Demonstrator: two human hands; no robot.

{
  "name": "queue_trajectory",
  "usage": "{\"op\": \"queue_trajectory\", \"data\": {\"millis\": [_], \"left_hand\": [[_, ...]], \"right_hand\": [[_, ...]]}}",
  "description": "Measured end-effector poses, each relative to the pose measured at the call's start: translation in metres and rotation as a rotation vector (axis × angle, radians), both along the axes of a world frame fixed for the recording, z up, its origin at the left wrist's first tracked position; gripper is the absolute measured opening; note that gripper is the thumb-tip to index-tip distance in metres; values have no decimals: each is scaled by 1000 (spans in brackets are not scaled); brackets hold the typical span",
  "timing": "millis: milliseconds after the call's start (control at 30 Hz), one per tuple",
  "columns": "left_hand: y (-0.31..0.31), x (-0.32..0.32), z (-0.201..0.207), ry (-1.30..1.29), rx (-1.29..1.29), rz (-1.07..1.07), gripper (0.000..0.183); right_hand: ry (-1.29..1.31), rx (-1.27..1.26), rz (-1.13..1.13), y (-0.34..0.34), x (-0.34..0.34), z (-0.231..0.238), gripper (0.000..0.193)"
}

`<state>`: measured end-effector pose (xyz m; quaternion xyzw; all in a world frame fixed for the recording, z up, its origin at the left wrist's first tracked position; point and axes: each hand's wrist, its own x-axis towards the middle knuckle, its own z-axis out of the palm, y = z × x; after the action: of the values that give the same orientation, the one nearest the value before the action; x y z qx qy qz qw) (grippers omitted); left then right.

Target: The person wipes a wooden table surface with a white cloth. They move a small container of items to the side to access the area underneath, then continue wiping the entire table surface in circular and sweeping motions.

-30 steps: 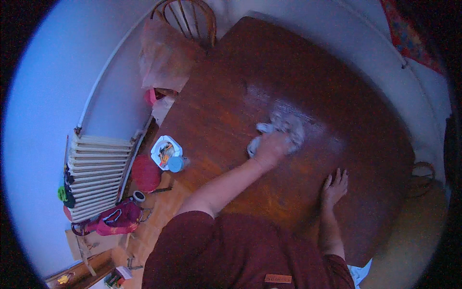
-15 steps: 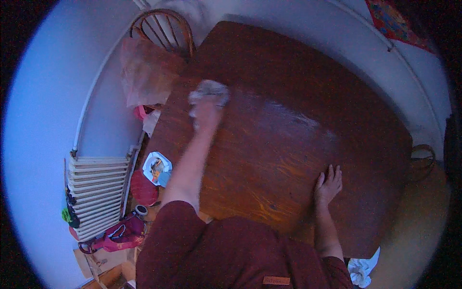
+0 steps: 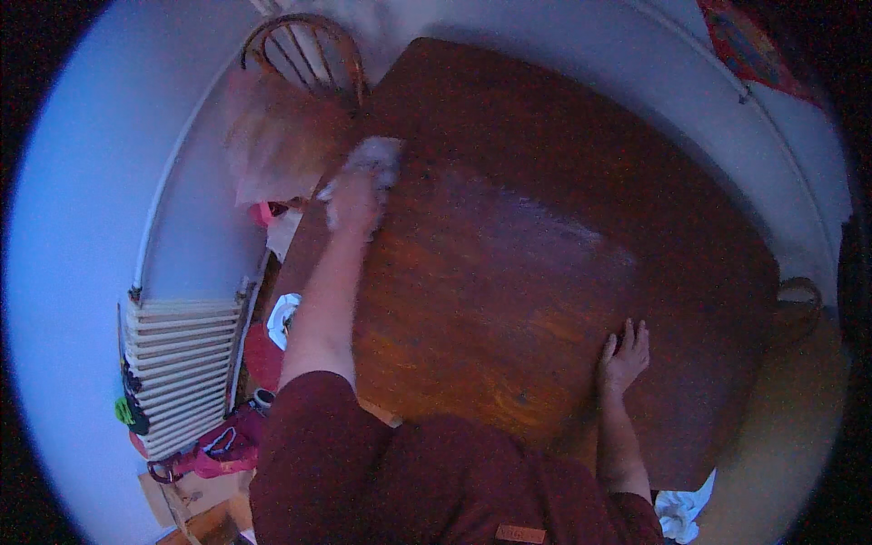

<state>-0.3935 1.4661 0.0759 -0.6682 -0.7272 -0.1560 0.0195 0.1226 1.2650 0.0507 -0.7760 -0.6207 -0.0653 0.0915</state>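
Observation:
A dark brown wooden table (image 3: 509,327) fills the middle of the view. Near its far left edge, my left hand (image 3: 352,202) presses a crumpled whitish cloth (image 3: 374,156) against the top; the fingers are partly hidden by the cloth and blurred. Pale, streaky marks (image 3: 563,222) run across the middle of the tabletop. On the right part of the table my right hand (image 3: 627,356) rests flat, fingers stretched out, holding nothing.
A wooden chair (image 3: 304,54) stands beyond the far left corner, with a pale bag-like covering (image 3: 282,136) next to it. At left are a white radiator (image 3: 182,372), a white dish (image 3: 282,318) partly behind my forearm, and a magenta bag (image 3: 222,445). White crumpled material (image 3: 683,509) shows at lower right.
My left hand has slid left with the cloth, nearer the table's left edge, and its forearm now covers more of the white dish. My right hand stays in nearly the same place.

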Motion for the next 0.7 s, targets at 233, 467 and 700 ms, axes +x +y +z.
{"op": "queue_trajectory", "data": {"millis": [233,467,700], "left_hand": [[-3,104,0,-127,-75,-29,34],[-43,233,19,-9,-411,-700,22],[26,-5,-7,-479,-144,182,35]], "right_hand": [[-18,-6,-27,3,-6,0,45],[-10,11,-20,3,-2,8,44],[-17,-34,-19,2,4,-4,46]]}}
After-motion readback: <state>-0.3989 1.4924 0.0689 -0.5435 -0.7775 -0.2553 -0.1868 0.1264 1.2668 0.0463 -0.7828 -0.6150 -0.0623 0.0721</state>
